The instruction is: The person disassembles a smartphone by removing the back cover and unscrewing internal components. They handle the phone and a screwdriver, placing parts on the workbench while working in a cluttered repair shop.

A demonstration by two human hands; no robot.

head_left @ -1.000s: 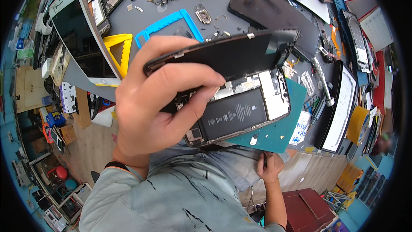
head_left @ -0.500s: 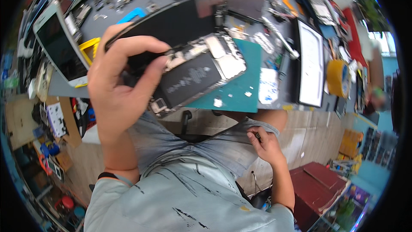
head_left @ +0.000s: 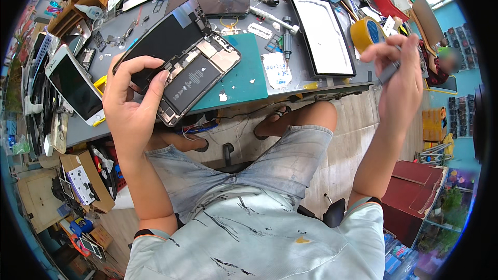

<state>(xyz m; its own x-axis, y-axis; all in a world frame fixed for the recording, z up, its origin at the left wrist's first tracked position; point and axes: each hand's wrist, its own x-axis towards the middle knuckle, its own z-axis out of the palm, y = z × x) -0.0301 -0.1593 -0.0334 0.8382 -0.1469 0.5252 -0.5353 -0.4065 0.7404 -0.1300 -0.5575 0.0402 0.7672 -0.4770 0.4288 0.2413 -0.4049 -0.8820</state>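
My left hand (head_left: pixel 132 96) grips an opened phone (head_left: pixel 189 85) with its thumb and index finger pinching near the inner edge. Its black battery and silver metal parts face up. The dark screen panel (head_left: pixel 162 41) is folded up behind the body, and the phone is tilted above the edge of a green mat (head_left: pixel 250 67). Raised at the right, my right hand (head_left: pixel 398 78) has its fingers curled around a small dark grey piece (head_left: pixel 388 72). Its kind I cannot make out. A roll of yellow tape (head_left: pixel 359 36) lies beyond that hand.
A white phone (head_left: pixel 72 84) lies at the left of the desk. Right of the mat are a white label (head_left: pixel 278 70), a grey screwdriver (head_left: pixel 287 41) and a black-rimmed white tray (head_left: pixel 322 41). A dark phone panel (head_left: pixel 218 1) and small loose parts lie farther back.
My right hand has risen from my thigh to the right side of the desk, holding the small dark piece. The opened phone in my left hand has moved slightly left and appears lower.
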